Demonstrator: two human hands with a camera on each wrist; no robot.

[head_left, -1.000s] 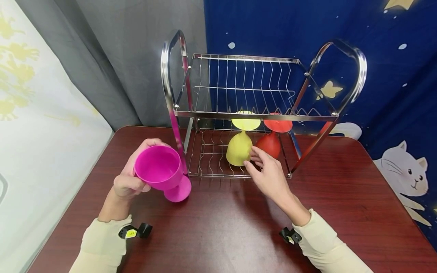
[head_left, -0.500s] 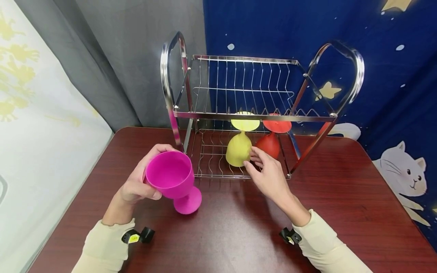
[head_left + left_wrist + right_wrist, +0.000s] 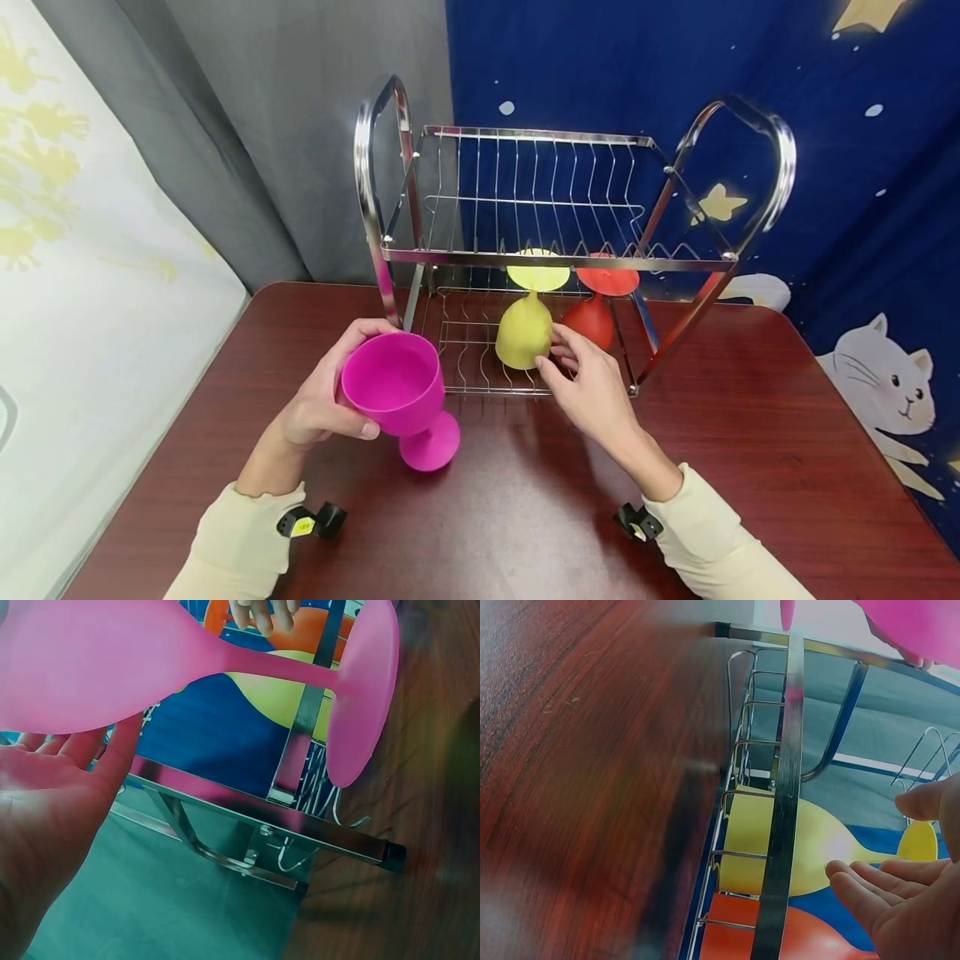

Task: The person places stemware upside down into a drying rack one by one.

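Observation:
My left hand (image 3: 322, 404) grips a magenta plastic goblet (image 3: 393, 396) by its bowl, thumb in front and fingers behind. The goblet is tilted, mouth toward the head camera, with its foot lower right, in front of the rack's left side. A yellow goblet (image 3: 521, 337) stands upside down on the lower tier of a chrome dish rack (image 3: 555, 262). Right beside it is a red goblet (image 3: 588, 321), also upside down. My right hand (image 3: 596, 396) is at the yellow goblet's right side, fingers relaxed and thumb apart; whether the fingertips touch it, I cannot tell.
The two-tier rack stands toward the back of a dark red wooden table (image 3: 750, 417), its curved side frames rising above the upper tier. Behind hang a grey curtain (image 3: 315, 125) and a blue patterned curtain (image 3: 862, 250). A white sheet (image 3: 90, 375) lies along the left.
My left hand has carried the magenta goblet to the right and slightly toward the body. My right hand and the yellow and red goblets have stayed where they were.

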